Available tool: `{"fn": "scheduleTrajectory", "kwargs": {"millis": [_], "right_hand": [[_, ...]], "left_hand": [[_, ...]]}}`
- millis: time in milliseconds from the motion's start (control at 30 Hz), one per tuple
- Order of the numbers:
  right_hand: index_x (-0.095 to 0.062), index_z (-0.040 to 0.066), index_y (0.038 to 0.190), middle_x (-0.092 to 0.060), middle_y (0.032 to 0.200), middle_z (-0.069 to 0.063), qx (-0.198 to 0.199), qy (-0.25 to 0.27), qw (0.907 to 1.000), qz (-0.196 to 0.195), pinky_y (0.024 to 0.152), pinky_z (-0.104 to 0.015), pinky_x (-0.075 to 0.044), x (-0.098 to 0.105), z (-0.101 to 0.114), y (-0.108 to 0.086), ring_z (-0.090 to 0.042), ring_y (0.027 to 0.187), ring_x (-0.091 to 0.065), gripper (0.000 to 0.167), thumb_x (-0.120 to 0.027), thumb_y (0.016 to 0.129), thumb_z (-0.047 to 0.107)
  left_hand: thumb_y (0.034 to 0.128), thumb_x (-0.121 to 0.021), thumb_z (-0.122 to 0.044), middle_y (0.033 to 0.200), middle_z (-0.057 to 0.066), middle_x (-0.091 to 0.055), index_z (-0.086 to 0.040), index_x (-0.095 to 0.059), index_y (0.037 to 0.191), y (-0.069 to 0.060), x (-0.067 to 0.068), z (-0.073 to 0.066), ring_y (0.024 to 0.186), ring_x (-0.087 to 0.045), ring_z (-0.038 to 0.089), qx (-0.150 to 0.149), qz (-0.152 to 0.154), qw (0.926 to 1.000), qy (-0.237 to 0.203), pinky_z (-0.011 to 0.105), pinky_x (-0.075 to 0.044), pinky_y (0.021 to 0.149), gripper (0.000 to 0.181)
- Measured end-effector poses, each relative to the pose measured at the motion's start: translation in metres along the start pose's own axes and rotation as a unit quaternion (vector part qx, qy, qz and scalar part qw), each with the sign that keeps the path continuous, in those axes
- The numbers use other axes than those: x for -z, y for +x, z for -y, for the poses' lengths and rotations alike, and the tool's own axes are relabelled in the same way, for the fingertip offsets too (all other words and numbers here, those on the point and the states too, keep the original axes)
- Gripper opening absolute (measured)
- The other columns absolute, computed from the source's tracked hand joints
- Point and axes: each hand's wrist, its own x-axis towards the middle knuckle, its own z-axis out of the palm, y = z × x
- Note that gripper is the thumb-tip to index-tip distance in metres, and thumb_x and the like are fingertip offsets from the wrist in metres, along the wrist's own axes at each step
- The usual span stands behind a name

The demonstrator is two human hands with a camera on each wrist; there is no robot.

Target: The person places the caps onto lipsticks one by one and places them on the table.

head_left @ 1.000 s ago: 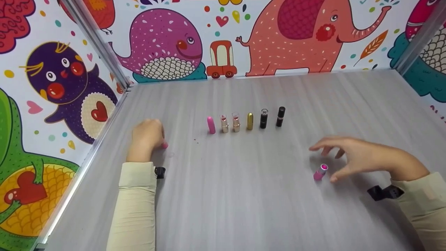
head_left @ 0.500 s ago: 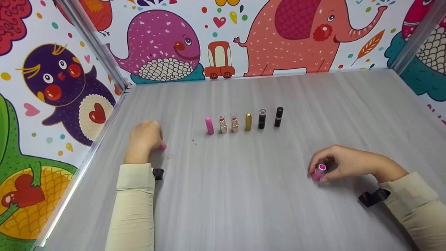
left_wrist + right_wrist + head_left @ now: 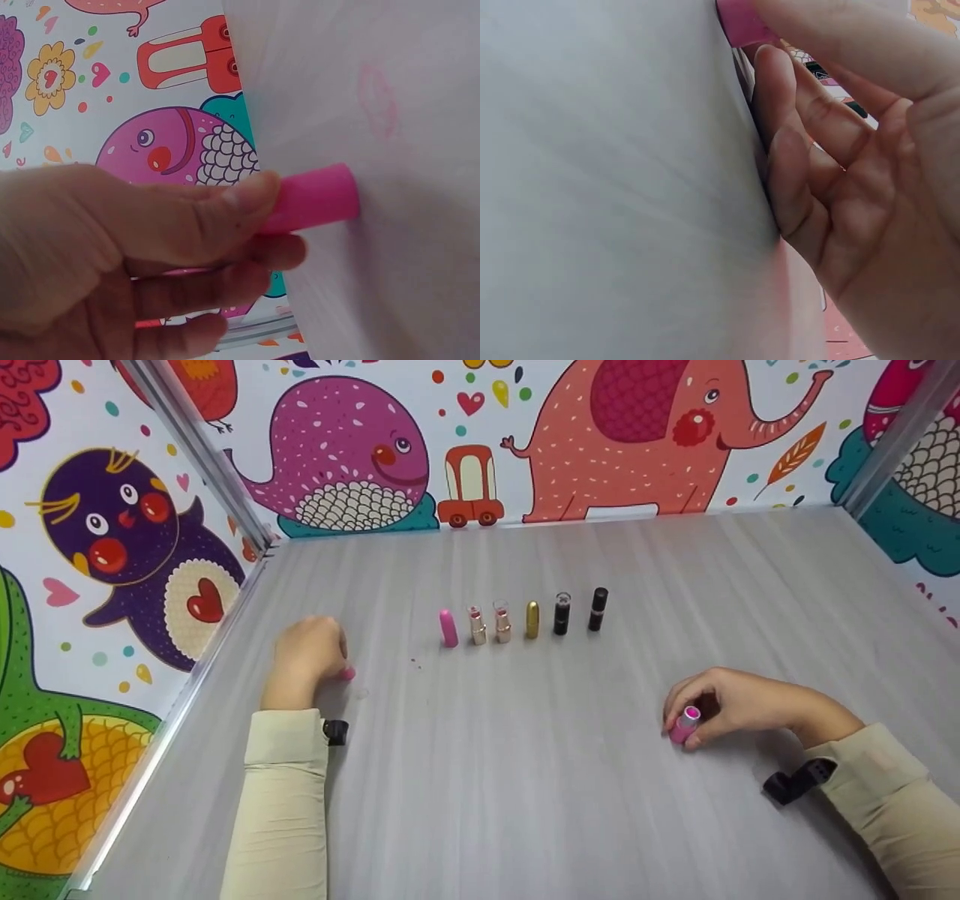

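On the left of the table, my left hand (image 3: 307,656) pinches a pink lipstick cap (image 3: 319,199) between thumb and fingers. The cap's end meets the tabletop, and a faint pink ring mark (image 3: 377,103) shows nearby. Over on the right, my right hand (image 3: 742,705) has its thumb and fingers around an uncapped pink lipstick (image 3: 683,729). That lipstick stands on the table, its silver collar and magenta tip facing up. In the right wrist view only a corner of the pink base (image 3: 746,24) shows; the thumb hides much of it.
Several lipsticks stand in a row further back: a pink one (image 3: 448,628), two with clear caps (image 3: 478,627), a gold one (image 3: 532,620) and two dark ones (image 3: 598,611). Small red specks (image 3: 416,663) lie on the table. Printed panels (image 3: 480,442) wall the back and sides.
My right hand has come in to the left and closed its fingers around the uncapped lipstick, which it was beside before. The left hand stays on the cap.
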Motion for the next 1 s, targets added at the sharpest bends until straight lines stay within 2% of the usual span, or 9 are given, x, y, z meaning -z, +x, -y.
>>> {"fn": "scheduleTrajectory", "kwargs": {"millis": [200,267,467,667,800,1000], "right_hand": [[-0.081,0.007,0.112,-0.076,0.111,-0.011,-0.002,0.012,0.9999,0.007,0.085,-0.020,-0.057,0.001,-0.002,0.001,-0.008,0.102,-0.068,0.023,-0.086,0.090,0.009],[-0.081,0.007,0.112,-0.076,0.111,-0.011,-0.003,0.012,0.9999,0.007,0.085,-0.020,-0.057,0.001,-0.003,0.000,-0.008,0.101,-0.068,0.023,-0.086,0.090,0.010],[-0.081,0.008,0.111,-0.076,0.111,-0.011,0.000,0.007,1.0000,0.004,0.085,-0.019,-0.057,0.001,-0.001,0.001,-0.009,0.102,-0.068,0.022,-0.087,0.090,0.011],[-0.081,0.007,0.110,-0.076,0.109,-0.010,0.006,0.005,1.0000,0.002,0.085,-0.019,-0.057,0.001,-0.001,0.004,-0.008,0.101,-0.068,0.022,-0.086,0.090,0.010],[-0.081,0.006,0.109,-0.076,0.108,-0.011,0.008,0.007,0.9999,0.004,0.083,-0.019,-0.057,0.001,-0.001,0.004,-0.007,0.099,-0.067,0.021,-0.086,0.089,0.008],[-0.081,0.006,0.108,-0.077,0.107,-0.010,0.007,0.003,1.0000,0.001,0.080,-0.019,-0.055,0.001,0.000,0.003,-0.005,0.097,-0.065,0.021,-0.087,0.088,0.009]], "left_hand": [[0.0850,-0.091,-0.020,0.088,0.012,-0.075,-0.003,-0.079,0.088,0.003,-0.007,-0.004,0.078,-0.064,0.027,0.006,0.036,0.9952,-0.091,0.044,-0.053,0.075,0.021],[0.0865,-0.090,-0.021,0.084,0.009,-0.074,-0.004,-0.079,0.087,0.004,-0.008,-0.007,0.075,-0.061,0.023,0.009,0.041,0.9939,-0.101,0.041,-0.049,0.072,0.021],[0.0876,-0.089,-0.019,0.080,0.009,-0.070,-0.005,-0.078,0.082,0.005,-0.007,-0.015,0.075,-0.059,0.026,0.004,0.025,0.9976,-0.065,0.042,-0.049,0.072,0.018],[0.0876,-0.089,-0.017,0.083,0.011,-0.071,-0.004,-0.078,0.085,0.004,-0.008,-0.015,0.076,-0.061,0.028,0.000,0.015,0.9983,-0.056,0.045,-0.053,0.074,0.017],[0.0897,-0.087,-0.016,0.084,0.012,-0.073,-0.003,-0.080,0.087,0.003,-0.007,-0.015,0.075,-0.062,0.027,-0.003,0.018,0.9983,-0.056,0.046,-0.054,0.074,0.015],[0.0946,-0.080,-0.013,0.088,0.011,-0.075,-0.005,-0.081,0.092,0.002,-0.002,-0.018,0.080,-0.065,0.029,-0.031,0.028,0.9981,-0.044,0.051,-0.056,0.079,0.009]]}}
